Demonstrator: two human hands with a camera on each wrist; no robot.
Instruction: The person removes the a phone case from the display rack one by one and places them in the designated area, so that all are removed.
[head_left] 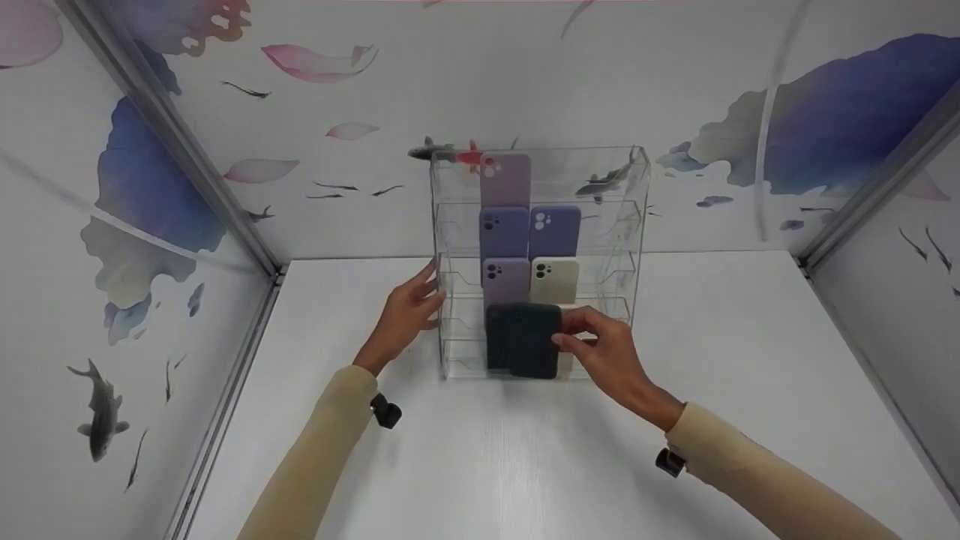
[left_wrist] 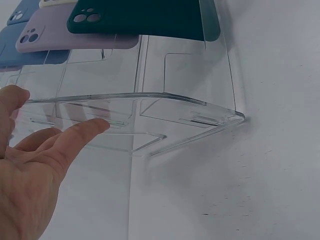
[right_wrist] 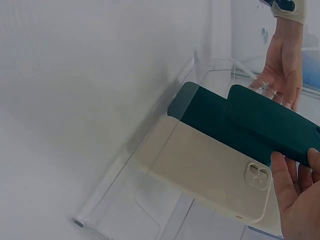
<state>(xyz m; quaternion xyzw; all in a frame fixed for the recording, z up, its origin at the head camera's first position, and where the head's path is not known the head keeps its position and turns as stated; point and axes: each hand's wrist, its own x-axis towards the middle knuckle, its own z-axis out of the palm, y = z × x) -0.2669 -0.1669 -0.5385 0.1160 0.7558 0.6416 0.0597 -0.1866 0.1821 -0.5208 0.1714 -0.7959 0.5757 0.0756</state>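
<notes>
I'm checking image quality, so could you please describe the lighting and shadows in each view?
Head: glare on the glossy white tabletop; the held dark green rectangular phone case looks nearly black; left wrist: soft shadow beside the clear plastic rack; right wrist: soft shadow along the rack's edge.

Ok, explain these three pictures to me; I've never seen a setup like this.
There is no robot here, just a person working with two bare hands. The wide picture comes from a camera worn on the head, looking forward and down; the two closer ones come from cameras on the left and right wrists. On the white table stands a clear tiered rack of phone cases. The right hand pinches a dark green case, held partly in front of a second green case. The left hand touches the rack's side.
</notes>
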